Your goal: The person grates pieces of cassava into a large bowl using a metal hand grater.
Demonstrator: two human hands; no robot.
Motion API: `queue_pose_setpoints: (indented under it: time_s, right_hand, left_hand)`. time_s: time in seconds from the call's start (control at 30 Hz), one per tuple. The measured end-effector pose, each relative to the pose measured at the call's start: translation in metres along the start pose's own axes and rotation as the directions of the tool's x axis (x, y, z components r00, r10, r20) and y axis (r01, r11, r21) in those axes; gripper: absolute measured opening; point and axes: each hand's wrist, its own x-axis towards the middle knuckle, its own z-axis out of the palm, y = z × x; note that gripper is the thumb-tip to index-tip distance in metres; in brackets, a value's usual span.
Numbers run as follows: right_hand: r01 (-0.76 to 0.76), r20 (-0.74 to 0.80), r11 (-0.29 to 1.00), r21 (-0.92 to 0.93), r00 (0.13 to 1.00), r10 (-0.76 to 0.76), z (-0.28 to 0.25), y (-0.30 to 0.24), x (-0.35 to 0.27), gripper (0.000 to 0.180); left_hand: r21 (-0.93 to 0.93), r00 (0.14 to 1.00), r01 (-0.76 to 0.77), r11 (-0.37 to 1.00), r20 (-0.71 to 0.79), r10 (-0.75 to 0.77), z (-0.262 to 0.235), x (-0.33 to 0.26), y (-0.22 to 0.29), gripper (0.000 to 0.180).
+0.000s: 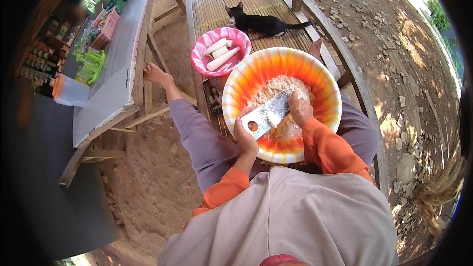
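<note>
On my head view, the left hand clasps a metal grater over pale gratings in an orange basin. The right hand curls at the grater's far end, around what I cannot tell. A pink bowl holds peeled roots.

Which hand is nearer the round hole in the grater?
Left. The left hand grips the grater beside the hole; the right hand is by the grater's far end.
</note>
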Motion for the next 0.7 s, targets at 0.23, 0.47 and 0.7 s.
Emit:
queue_pose_setpoints:
  time_s: [0.23,0.47,0.7]
  right_hand:
    - [0.173,-0.189,0.985,0.007,0.968,-0.168,0.011,-0.003,-0.019,0.023]
    - [0.005,0.206,1.0,-0.01,0.979,-0.003,-0.022,-0.056,-0.043,0.029]
    - [0.02,-0.069,0.996,0.086,0.998,-0.015,0.015,-0.009,0.0,0.023]
  left_hand:
    - [-0.02,0.999,0.028,0.999,-0.024,-0.029,0.006,-0.003,0.006,0.048]
    - [-0.082,0.998,0.025,0.996,-0.051,-0.029,0.003,-0.002,0.003,0.046]
    - [-0.004,0.999,0.034,0.999,-0.009,-0.034,0.001,0.001,0.003,0.047]
